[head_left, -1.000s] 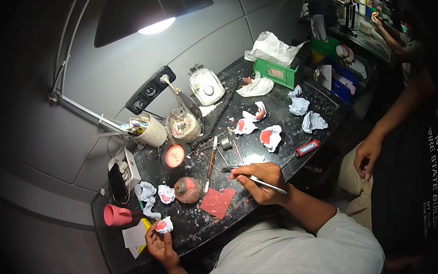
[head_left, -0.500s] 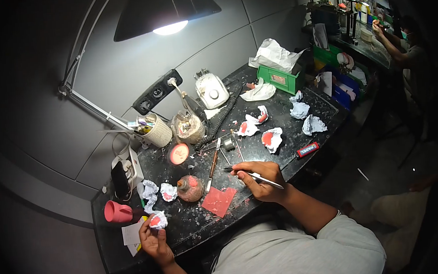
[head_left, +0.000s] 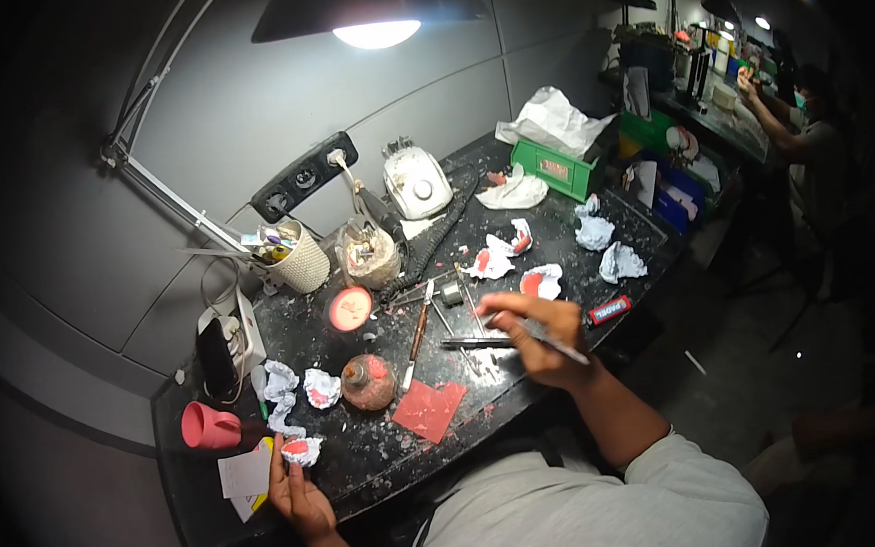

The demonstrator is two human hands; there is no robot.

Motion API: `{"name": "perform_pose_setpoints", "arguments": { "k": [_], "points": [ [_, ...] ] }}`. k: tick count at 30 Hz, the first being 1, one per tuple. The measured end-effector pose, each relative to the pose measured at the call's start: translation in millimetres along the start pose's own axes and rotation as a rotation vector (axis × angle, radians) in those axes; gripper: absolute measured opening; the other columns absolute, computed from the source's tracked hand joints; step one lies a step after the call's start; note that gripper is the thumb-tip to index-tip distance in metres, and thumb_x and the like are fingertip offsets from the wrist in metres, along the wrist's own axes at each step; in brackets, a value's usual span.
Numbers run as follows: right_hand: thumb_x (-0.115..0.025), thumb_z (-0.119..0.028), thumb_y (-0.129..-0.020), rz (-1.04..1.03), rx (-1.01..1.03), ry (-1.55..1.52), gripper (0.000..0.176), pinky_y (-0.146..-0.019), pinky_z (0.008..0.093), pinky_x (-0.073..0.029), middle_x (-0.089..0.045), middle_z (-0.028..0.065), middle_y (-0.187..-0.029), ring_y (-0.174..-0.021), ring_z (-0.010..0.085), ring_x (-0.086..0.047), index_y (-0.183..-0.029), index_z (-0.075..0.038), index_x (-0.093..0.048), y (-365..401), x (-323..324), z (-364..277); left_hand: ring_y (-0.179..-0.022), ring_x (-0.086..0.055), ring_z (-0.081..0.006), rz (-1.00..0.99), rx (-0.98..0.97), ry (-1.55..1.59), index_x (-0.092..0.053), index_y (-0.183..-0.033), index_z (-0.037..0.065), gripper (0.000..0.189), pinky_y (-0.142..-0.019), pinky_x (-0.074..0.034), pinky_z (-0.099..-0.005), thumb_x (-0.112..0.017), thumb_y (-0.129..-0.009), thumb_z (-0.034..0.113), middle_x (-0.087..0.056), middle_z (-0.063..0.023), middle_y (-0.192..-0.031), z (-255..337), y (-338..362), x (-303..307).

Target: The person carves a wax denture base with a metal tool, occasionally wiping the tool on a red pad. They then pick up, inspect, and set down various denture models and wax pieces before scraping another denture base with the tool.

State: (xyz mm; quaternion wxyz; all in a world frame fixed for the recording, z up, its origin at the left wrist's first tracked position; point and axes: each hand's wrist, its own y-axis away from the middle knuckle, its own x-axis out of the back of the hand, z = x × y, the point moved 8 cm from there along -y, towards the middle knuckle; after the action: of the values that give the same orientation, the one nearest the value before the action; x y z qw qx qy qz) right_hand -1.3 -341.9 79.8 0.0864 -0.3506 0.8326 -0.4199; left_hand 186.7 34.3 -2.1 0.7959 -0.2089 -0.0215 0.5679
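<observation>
My left hand [head_left: 300, 499] is at the near left edge of the bench, fingers closed on a small white plaster dental cast with red wax [head_left: 301, 451]. My right hand [head_left: 542, 337], slightly blurred, is closed around a slim pen-like metal tool [head_left: 566, 349] over the bench's front right. By its fingertips is a black pen-like rod [head_left: 477, 342]. Between the hands are a red wax sheet [head_left: 431, 411], a wax knife with a brown handle [head_left: 420, 333] and a round glass burner [head_left: 369, 382]. Another plaster cast [head_left: 322, 388] sits beside the burner.
Several plaster casts [head_left: 541, 282] lie on the right side. A pink mug [head_left: 209, 425], a phone [head_left: 214, 353], a woven tool cup [head_left: 302, 260] and a round wax tin [head_left: 350, 308] stand left. Behind are a white control unit [head_left: 416, 183] and a green bin [head_left: 554, 168]. A co-worker [head_left: 815, 140] sits far right.
My right hand has turned and shifted slightly right, and the black rod now shows apart from the metal tool. My left hand has lowered and tilted the cast. The camera view has shifted.
</observation>
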Motion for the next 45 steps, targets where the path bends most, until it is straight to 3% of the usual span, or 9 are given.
{"name": "perform_pose_setpoints", "arguments": {
  "k": [3,7,13,20,27,33,40,42,45],
  "points": [
    [-0.050,-0.022,-0.110,0.220,-0.279,-0.112,0.034,-0.077,0.0299,-0.060,-0.076,0.0157,-0.101,-0.084,0.0191,-0.074,-0.121,0.005,-0.067,-37,56,41,-0.122,-0.059,-0.0254,-0.088,0.052,-0.098,-0.046,-0.145,-0.016,0.060,-0.111,-0.040,-0.0368,-0.050,-0.092,0.013,-0.064,-0.0222,-0.129,13,-28,-8],
    [-0.055,-0.022,-0.108,0.185,-0.452,0.070,0.030,-0.075,0.0275,-0.056,-0.076,0.0136,-0.101,-0.086,0.0157,-0.072,-0.115,0.003,-0.070,-72,86,114,-0.105,-0.066,-0.0259,-0.220,0.072,0.034,-0.050,-0.142,-0.012,0.059,-0.095,-0.052,-0.0363,-0.042,-0.099,0.028,-0.067,-0.0204,-0.117,25,-76,-18],
    [-0.065,-0.020,-0.102,0.227,-0.625,0.094,0.022,-0.072,0.0285,-0.057,-0.077,0.0077,-0.098,-0.085,0.0144,-0.072,-0.102,0.000,-0.074,-57,77,169,-0.086,-0.063,-0.0230,-0.094,0.134,0.070,-0.056,-0.128,-0.007,0.054,-0.077,-0.052,-0.0337,-0.039,-0.102,0.037,-0.066,-0.0191,-0.104,7,-103,-21],
    [-0.074,-0.011,-0.090,-0.014,-0.513,0.459,0.014,-0.067,0.0273,-0.051,-0.072,0.0053,-0.080,-0.070,0.0100,-0.064,-0.100,-0.001,-0.073,-62,57,140,-0.082,-0.062,-0.0189,-0.035,0.233,0.106,-0.058,-0.128,-0.006,0.055,-0.074,-0.049,-0.0295,-0.034,-0.104,0.038,-0.068,-0.0171,-0.099,-21,-89,0],
    [-0.094,-0.035,-0.069,-0.204,-0.502,0.590,0.058,-0.088,0.0410,-0.053,-0.075,0.0185,-0.104,-0.098,0.0348,-0.071,-0.113,-0.005,-0.071,-54,56,133,-0.079,-0.061,-0.0187,-0.093,0.268,0.159,-0.057,-0.129,-0.007,0.056,-0.072,-0.049,-0.0293,-0.035,-0.104,0.038,-0.068,-0.0168,-0.097,-16,-84,-18],
    [-0.096,-0.032,-0.066,-0.258,-0.416,0.679,0.062,-0.091,0.0416,-0.052,-0.074,0.0200,-0.106,-0.103,0.0369,-0.071,-0.115,-0.004,-0.070,-57,50,134,-0.078,-0.062,-0.0189,-0.056,0.251,0.171,-0.056,-0.131,-0.007,0.055,-0.071,-0.050,-0.0288,-0.036,-0.105,0.037,-0.068,-0.0171,-0.100,-18,-86,-14],
    [-0.096,-0.017,-0.066,-0.185,-0.496,0.523,0.058,-0.087,0.0377,-0.056,-0.072,0.0183,-0.116,-0.103,0.0294,-0.072,-0.116,-0.002,-0.070,-63,51,117,-0.078,-0.061,-0.0198,-0.034,0.249,0.164,-0.057,-0.131,-0.007,0.057,-0.070,-0.049,-0.0294,-0.037,-0.103,0.039,-0.066,-0.0176,-0.101,-17,-86,-12],
    [-0.093,-0.008,-0.068,-0.050,-0.233,0.274,0.056,-0.089,0.0331,-0.058,-0.072,0.0167,-0.122,-0.108,0.0243,-0.071,-0.118,-0.001,-0.069,-70,51,110,-0.078,-0.061,-0.0201,-0.044,0.228,0.163,-0.057,-0.131,-0.007,0.057,-0.069,-0.049,-0.0300,-0.037,-0.104,0.039,-0.066,-0.0181,-0.102,-15,-86,-12],
    [-0.089,0.000,-0.073,0.016,-0.195,0.104,0.053,-0.091,0.0344,-0.059,-0.066,0.0168,-0.133,-0.114,0.0232,-0.068,-0.121,-0.001,-0.067,-67,54,107,-0.079,-0.062,-0.0210,-0.050,0.240,0.194,-0.055,-0.133,-0.008,0.056,-0.072,-0.050,-0.0308,-0.037,-0.104,0.037,-0.066,-0.0187,-0.104,-15,-86,-13]
  ]
}}
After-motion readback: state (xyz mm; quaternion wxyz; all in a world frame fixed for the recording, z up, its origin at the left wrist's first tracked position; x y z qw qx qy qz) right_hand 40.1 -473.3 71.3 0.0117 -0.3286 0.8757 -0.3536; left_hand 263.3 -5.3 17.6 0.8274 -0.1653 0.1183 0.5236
